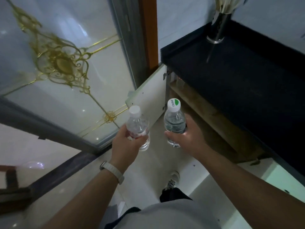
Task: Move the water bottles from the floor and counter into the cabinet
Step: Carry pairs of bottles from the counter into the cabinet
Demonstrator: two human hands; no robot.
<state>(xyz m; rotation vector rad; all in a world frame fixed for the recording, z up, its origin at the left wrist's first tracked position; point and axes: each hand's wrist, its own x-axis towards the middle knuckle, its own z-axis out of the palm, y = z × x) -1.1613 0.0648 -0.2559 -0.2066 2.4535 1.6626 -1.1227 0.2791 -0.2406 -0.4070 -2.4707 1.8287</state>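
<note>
My left hand (127, 144) grips a clear water bottle with a red-and-white label and a plain white cap (137, 123), held upright. My right hand (186, 138) grips a second clear water bottle whose white cap has a green mark (174, 119), also upright. Both bottles hang above the pale floor, in front of the open cabinet (206, 116) under the black counter (239, 76). The cabinet's white door (151, 96) stands swung open to the left, just behind the bottles. A wooden shelf shows inside the cabinet; what lies deeper in is dark.
A shiny metal vase (217, 28) with pale stems stands at the back of the counter. A frosted glass door with gold ornament (62, 63) fills the left. My shoe (173, 179) is on the tiled floor below the hands. A second white door (280, 177) is open at right.
</note>
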